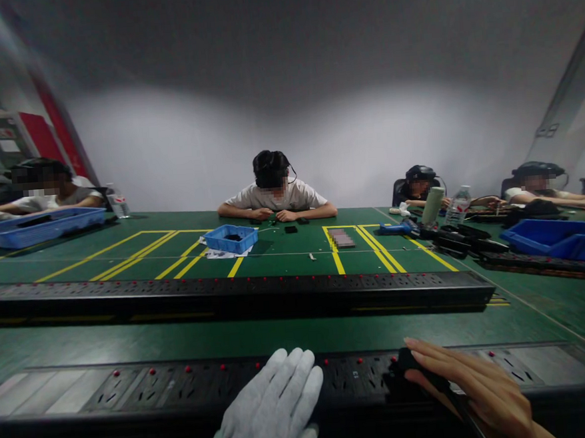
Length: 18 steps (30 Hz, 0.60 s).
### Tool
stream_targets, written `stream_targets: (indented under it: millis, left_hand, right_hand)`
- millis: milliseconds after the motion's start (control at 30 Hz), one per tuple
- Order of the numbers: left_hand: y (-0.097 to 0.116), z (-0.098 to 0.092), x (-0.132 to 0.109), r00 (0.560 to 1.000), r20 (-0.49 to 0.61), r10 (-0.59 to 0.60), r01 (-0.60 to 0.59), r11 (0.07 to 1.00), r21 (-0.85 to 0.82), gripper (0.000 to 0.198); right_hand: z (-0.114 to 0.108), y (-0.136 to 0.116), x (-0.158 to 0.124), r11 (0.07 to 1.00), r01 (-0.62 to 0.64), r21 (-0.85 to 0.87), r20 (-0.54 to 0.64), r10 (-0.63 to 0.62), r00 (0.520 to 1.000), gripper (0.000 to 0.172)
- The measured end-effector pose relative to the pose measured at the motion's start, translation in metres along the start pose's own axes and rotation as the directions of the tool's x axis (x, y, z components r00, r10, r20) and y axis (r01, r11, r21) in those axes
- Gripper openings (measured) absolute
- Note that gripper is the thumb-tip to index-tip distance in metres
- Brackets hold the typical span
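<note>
A long black power strip [344, 379] with a row of sockets and small red buttons lies along the near edge of the table. My left hand [273, 407], in a white glove, rests flat on its middle with fingers stretched out. My bare right hand [477, 383] grips a black plug [417, 364] that trails a dark cable. The plug sits at a socket on the strip's right part. Whether its pins are inside is hidden.
A second long power strip [258, 295] lies parallel behind. Farther off are a small blue basket [231, 240], a blue tray [37, 227], blue bins [559, 237], a water bottle [459, 206] and a blue-handled tool [396, 228]. Across the table a person [275, 197] works; others sit at both sides.
</note>
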<state>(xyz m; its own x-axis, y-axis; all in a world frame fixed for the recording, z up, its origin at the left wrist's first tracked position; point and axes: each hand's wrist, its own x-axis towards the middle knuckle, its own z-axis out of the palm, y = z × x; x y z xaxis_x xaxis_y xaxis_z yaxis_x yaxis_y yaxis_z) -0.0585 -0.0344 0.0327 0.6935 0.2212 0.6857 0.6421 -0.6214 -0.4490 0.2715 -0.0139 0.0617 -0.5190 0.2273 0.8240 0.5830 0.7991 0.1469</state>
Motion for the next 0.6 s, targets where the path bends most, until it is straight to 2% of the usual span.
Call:
stream_targets:
  millis: [67,333,500,600]
  left_hand:
    - [-0.002,-0.004,0.002,0.999,0.049,0.022,-0.023,1.000,0.014,0.036]
    - [-0.004,-0.008,0.006,0.998,0.061,0.014,-0.015,1.000,0.017,0.037]
    - [-0.004,-0.005,0.005,0.997,0.077,0.010,-0.012,1.000,0.021,0.038]
    - [-0.004,-0.005,0.005,0.996,0.090,0.004,-0.006,1.000,0.021,0.039]
  right_hand:
    - [0.000,-0.002,0.000,0.999,0.001,-0.032,-0.005,-0.002,1.000,0.031]
    - [-0.002,0.004,-0.006,0.998,-0.019,-0.054,0.032,0.021,0.999,0.039]
    - [0.001,0.001,-0.001,0.998,-0.028,-0.063,0.047,0.031,0.998,0.038]
    - [-0.012,0.006,0.001,0.994,-0.074,-0.077,0.032,0.076,0.997,0.029]
